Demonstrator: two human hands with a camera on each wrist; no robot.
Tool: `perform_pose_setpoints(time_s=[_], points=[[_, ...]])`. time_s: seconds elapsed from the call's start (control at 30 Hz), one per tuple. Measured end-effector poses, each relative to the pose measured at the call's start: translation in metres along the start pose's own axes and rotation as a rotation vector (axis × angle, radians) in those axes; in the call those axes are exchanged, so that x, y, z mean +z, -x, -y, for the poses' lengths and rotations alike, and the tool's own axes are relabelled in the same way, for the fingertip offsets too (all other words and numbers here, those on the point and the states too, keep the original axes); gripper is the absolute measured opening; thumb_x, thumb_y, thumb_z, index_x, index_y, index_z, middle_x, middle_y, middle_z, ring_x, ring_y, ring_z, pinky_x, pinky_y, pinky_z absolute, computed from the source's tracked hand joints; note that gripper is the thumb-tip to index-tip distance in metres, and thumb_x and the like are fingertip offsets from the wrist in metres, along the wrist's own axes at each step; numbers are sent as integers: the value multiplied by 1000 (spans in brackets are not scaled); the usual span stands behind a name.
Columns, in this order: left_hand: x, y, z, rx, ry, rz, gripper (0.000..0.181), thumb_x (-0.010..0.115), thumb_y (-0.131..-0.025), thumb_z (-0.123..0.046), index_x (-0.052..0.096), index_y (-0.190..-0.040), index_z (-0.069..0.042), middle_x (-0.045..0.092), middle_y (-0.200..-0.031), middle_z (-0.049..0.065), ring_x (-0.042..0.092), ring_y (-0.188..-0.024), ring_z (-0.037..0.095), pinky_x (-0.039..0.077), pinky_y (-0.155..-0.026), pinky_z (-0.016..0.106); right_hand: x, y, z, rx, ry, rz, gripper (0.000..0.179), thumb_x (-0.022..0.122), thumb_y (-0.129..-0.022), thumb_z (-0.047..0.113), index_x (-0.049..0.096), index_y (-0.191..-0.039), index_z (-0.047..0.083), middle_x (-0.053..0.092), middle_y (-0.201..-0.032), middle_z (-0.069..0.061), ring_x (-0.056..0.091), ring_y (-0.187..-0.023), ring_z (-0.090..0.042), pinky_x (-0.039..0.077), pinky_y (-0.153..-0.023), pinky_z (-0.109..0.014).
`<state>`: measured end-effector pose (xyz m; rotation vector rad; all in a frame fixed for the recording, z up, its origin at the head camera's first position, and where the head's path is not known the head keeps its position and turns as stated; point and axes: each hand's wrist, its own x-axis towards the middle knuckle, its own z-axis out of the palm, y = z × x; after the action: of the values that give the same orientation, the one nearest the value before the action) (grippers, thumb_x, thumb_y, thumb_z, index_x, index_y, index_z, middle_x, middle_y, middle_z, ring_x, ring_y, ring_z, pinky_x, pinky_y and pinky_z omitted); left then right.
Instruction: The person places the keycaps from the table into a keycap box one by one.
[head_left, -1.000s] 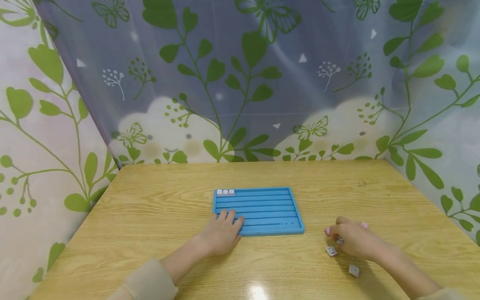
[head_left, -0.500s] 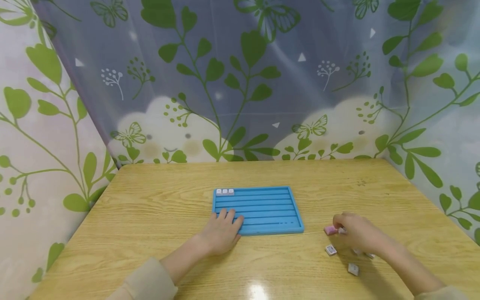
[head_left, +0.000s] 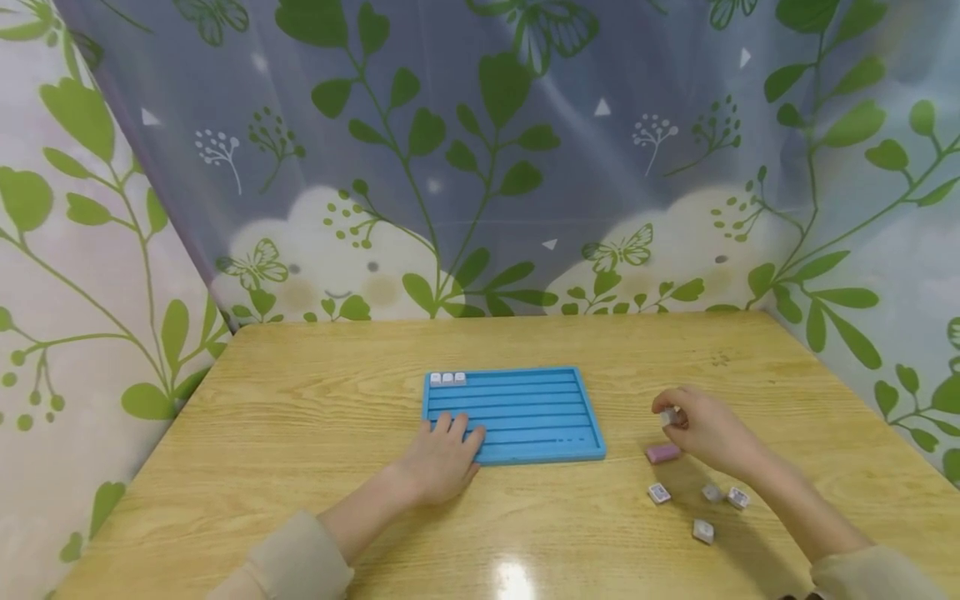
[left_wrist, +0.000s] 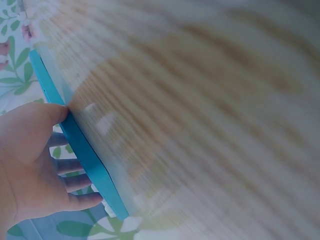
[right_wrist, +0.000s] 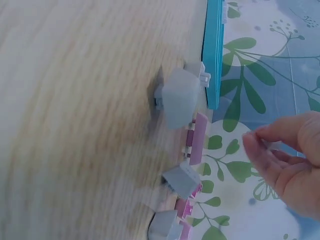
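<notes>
My left hand [head_left: 442, 462] rests on the near left corner of a blue ridged tray [head_left: 525, 421]. Its fingers lie straight over the tray, and in the left wrist view the thumb touches the tray's edge [left_wrist: 82, 140]. Three white keycaps [head_left: 447, 378] sit side by side in the tray's far left corner. To the right of the tray, my right hand [head_left: 708, 429] pinches a whitish keycap [head_left: 667, 417] between thumb and fingers, raised above the table. In the right wrist view, that keycap is mostly hidden by the fingers.
Below the right hand lie a long pink keycap [head_left: 663, 453] and several loose whitish keycaps [head_left: 703, 531]. More pink pieces [right_wrist: 184, 207] show in the right wrist view. A patterned curtain [head_left: 510, 167] stands behind the wooden table [head_left: 330, 375].
The right hand has risen and moved away from the loose keycaps, holding one, and uncovered the pink keycap and others beneath it. The left hand has stayed on the tray.
</notes>
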<state>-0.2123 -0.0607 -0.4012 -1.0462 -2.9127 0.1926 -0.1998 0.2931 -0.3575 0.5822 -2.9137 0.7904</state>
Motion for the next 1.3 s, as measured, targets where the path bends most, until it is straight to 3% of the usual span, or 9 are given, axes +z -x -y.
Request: perform_pose_setpoints(time_s=[0.17,0.27,0.47,0.67,0.8,0.97,1.13,1.3], points=[[-1,0,0,-1,2,6,46,45,-97,-36,44,-134,-8,45,-124,16,42,-115,33,41,-88,49,1,-4,6,62,-93,-3,18,58,-86,-3,55,-104,-3,63,-89,-10,63,-77,-20,47,-49,-25],[-1,1,0,-3,2,7,46,46,-97,-35,45,-134,-8,45,-125,16,42,-115,33,41,-88,49,2,-7,9,68,-82,-11,15,60,-87,1,56,-102,1,65,-84,-4,64,-77,-19,46,-50,-26],[-1,1,0,-3,1,3,46,46,-96,-35,45,-134,-8,45,-124,16,43,-114,33,42,-87,49,6,-11,14,-21,24,-43,17,65,-84,4,61,-101,3,64,-92,-4,59,-75,-12,46,-59,-27],[-1,1,0,-5,2,2,46,47,-96,-35,45,-134,-8,45,-125,16,43,-115,33,41,-88,50,12,-17,16,-117,70,-86,16,67,-81,0,66,-96,4,62,-85,3,53,-68,-7,45,-59,-25],[-1,1,0,-6,8,3,46,46,-96,-35,45,-134,-8,45,-125,16,42,-115,33,41,-88,50,15,-22,19,-141,105,-97,9,68,-82,5,67,-91,8,60,-82,7,51,-67,-5,44,-58,-25],[-1,2,1,-9,1,8,46,45,-97,-35,44,-135,-8,45,-125,16,42,-115,33,41,-89,49,21,-30,23,-164,107,-68,8,67,-83,6,67,-92,5,59,-79,6,46,-64,-5,42,-55,-24],[-1,2,2,-14,5,23,48,44,-97,-36,43,-136,-9,44,-128,16,41,-117,32,40,-91,50,27,-38,27,-120,65,4,16,65,-85,7,63,-99,0,55,-77,3,43,-62,-7,40,-55,-24],[-1,2,1,-12,-1,26,48,44,-97,-37,43,-137,-9,44,-130,16,41,-118,32,40,-91,50,34,-44,31,-157,33,8,13,68,-81,3,64,-94,1,55,-87,-2,49,-68,-10,45,-58,-24]])
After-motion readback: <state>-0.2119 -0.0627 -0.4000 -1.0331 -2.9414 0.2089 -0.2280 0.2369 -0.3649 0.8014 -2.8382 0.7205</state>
